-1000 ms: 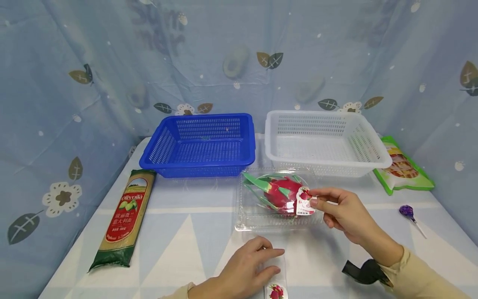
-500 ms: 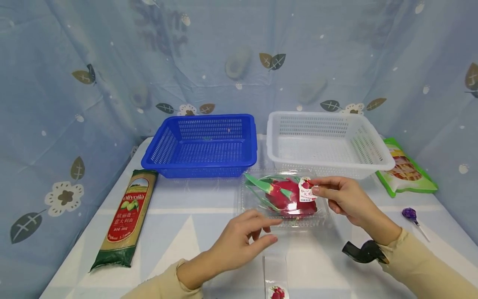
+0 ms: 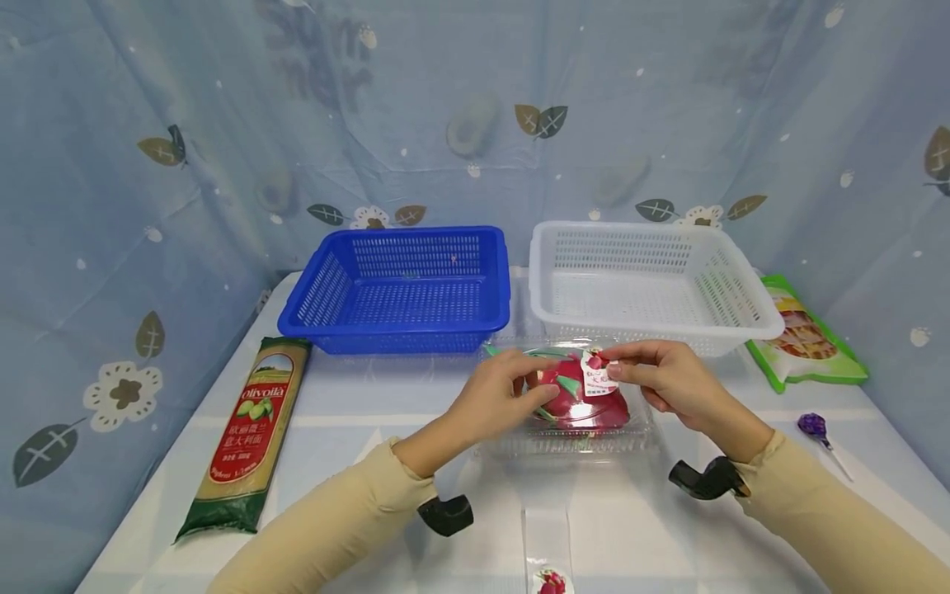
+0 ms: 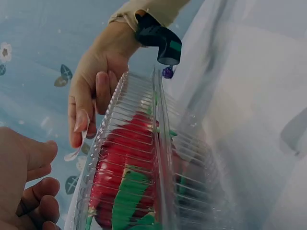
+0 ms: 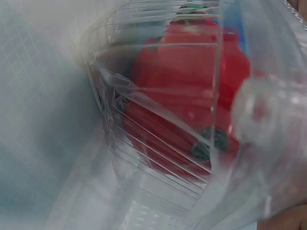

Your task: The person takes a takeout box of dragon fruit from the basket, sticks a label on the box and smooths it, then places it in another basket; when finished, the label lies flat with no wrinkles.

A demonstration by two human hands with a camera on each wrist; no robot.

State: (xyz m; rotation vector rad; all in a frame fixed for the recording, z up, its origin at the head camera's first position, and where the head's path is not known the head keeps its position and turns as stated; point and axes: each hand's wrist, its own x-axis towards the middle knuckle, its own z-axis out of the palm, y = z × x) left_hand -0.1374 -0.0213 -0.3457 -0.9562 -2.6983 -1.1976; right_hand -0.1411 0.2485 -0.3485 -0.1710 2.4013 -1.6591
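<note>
A clear plastic clamshell box (image 3: 586, 445) lies on the table with a red dragon fruit (image 3: 586, 414) with green scales inside. My right hand (image 3: 671, 379) pinches a white sticker (image 3: 596, 381) with a dragon fruit picture between thumb and index finger, over the lid's right part. In the left wrist view the sticker (image 4: 76, 149) hangs just off the lid from the fingertips. My left hand (image 3: 493, 392) hovers over the box's left part, thumb and fingers apart, holding nothing. The right wrist view shows the fruit (image 5: 182, 96) through the box's side.
A blue basket (image 3: 408, 340) and a white basket (image 3: 631, 328) stand behind the box. A spaghetti pack (image 3: 248, 437) lies left; a green snack bag (image 3: 805, 338) and a purple lollipop (image 3: 814, 426) lie right. A clear strip with another sticker (image 3: 551, 582) lies at the front.
My left hand has lifted from the strip at the front and moved forward over the box. My right hand has brought the sticker slightly left over the lid.
</note>
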